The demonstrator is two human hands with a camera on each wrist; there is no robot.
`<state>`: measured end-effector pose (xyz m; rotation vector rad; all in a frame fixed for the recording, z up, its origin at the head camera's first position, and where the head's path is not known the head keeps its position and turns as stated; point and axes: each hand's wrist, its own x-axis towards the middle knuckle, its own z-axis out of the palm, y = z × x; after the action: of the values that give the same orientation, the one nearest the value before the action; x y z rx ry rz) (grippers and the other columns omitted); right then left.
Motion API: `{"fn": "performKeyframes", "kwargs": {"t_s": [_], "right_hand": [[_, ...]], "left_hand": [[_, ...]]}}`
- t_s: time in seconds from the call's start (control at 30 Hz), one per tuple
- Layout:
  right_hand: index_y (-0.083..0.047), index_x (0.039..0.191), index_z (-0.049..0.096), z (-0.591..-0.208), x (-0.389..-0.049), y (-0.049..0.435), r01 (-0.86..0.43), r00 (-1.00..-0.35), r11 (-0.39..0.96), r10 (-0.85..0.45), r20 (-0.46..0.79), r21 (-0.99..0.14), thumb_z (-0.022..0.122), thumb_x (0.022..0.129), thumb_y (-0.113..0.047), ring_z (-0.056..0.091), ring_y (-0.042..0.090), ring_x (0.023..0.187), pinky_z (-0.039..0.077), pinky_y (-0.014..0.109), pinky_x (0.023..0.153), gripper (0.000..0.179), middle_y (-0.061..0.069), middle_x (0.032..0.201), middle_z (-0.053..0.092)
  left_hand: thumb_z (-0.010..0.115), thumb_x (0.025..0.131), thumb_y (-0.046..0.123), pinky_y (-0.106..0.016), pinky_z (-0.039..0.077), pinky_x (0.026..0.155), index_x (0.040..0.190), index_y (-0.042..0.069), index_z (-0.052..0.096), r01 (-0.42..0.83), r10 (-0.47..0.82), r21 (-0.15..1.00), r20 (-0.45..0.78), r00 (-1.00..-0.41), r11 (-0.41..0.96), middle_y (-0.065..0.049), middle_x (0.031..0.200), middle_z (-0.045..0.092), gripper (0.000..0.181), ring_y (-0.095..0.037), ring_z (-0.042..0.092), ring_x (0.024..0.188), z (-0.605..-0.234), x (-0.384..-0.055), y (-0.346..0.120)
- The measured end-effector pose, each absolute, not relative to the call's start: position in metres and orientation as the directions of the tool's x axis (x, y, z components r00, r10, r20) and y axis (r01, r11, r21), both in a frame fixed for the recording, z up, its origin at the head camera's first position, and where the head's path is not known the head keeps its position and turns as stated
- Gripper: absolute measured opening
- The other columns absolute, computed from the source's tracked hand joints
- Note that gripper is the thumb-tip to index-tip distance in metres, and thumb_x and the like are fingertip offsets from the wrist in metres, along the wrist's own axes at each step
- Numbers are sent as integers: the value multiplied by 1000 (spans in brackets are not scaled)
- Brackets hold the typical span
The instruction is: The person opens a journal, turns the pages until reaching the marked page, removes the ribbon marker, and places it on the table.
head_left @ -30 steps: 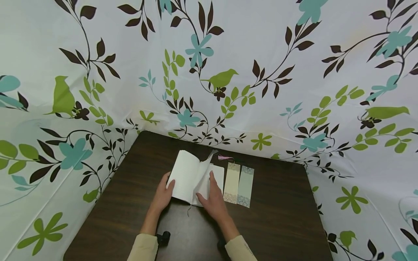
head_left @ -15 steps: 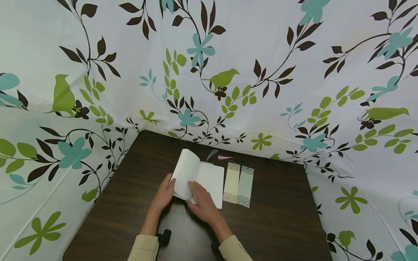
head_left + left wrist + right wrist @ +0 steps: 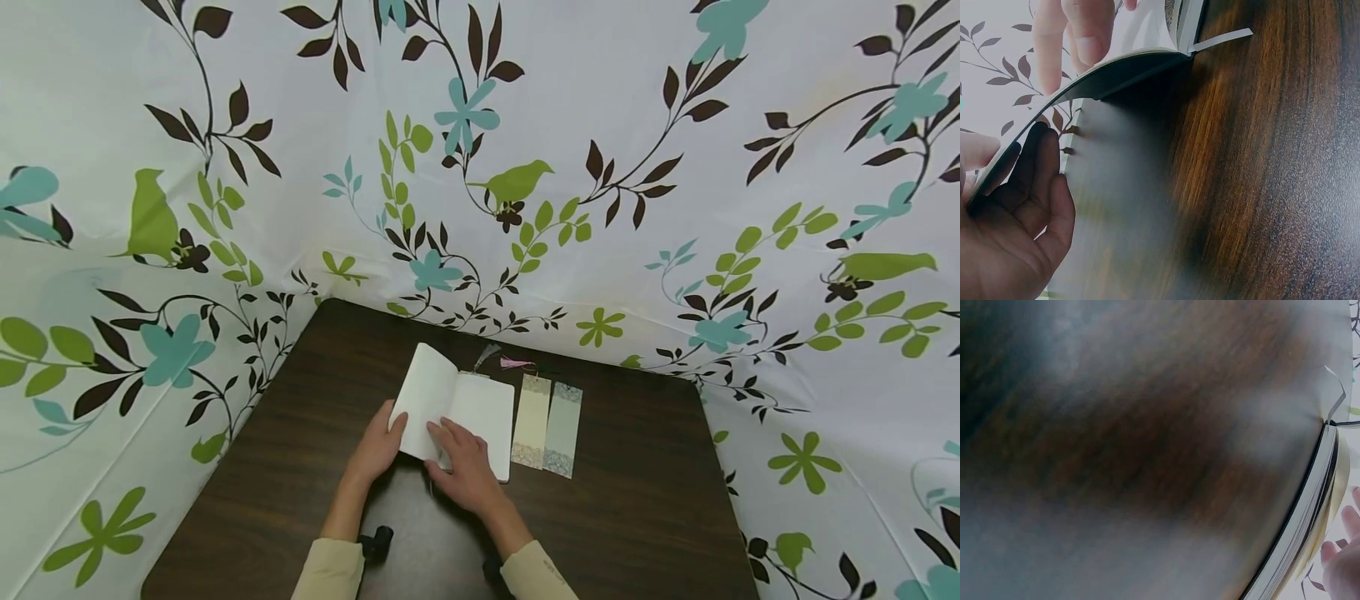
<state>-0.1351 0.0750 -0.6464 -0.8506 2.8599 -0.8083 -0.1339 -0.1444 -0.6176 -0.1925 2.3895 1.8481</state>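
An open notebook (image 3: 483, 417) with blank white pages and a dark cover lies on the table, its left side lifted and curved. My left hand (image 3: 377, 446) grips that raised edge, thumb on the page; in the left wrist view its fingers (image 3: 1044, 159) are behind the cover. My right hand (image 3: 468, 467) touches the left page near the spine, fingers spread and slightly bent. A pale ribbon (image 3: 1225, 39) hangs from the bottom of the spine. In the right wrist view, page edges (image 3: 1300, 531) are seen from below, and my right hand is only partly in frame.
Right of the notebook lie a cream bookmark (image 3: 532, 421) and a pale blue-green bookmark (image 3: 563, 429). A pink tassel (image 3: 516, 363) lies above them; a grey tassel (image 3: 487, 356) extends past the notebook's top edge. A leaf-and-bird patterned cloth (image 3: 600, 250) borders the dark wooden table (image 3: 637, 483).
A lifted page has gone over from right to left, baring the right page. My right hand has moved left onto the left page. The left hand keeps its grip, shifted slightly right.
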Motion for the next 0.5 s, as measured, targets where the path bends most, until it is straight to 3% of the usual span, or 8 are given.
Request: {"fn": "performKeyframes", "kwargs": {"t_s": [0.17, 0.33, 0.5], "right_hand": [[-21, 157, 54, -652, -144, 80, -431, -888, 694, -439, 137, -577, 65, 107, -32, 47, 37, 150, 43, 68, 109, 53, 11, 164, 51], [-15, 151, 59, -649, -156, 86, -236, -967, 694, -237, 94, -680, 67, 105, -24, 44, 42, 152, 39, 75, 112, 47, 17, 163, 51], [-11, 152, 58, -646, -161, 93, -103, -994, 740, -106, 36, -664, 69, 103, -26, 44, 41, 153, 36, 72, 117, 53, 20, 164, 49]], "left_hand": [[43, 119, 27, -50, 52, 100, 157, 5, 45, -153, -3, 954, -158, -987, 259, -18, 140, 65, 44, -32, 65, 124, -619, -133, -144], [42, 119, 27, -57, 48, 107, 158, 3, 42, -145, 9, 955, -153, -988, 257, -20, 147, 60, 46, -35, 60, 133, -619, -133, -145], [42, 119, 27, -56, 48, 108, 158, 4, 42, -147, 0, 956, -152, -988, 254, -19, 146, 61, 45, -35, 61, 131, -620, -134, -145]]}}
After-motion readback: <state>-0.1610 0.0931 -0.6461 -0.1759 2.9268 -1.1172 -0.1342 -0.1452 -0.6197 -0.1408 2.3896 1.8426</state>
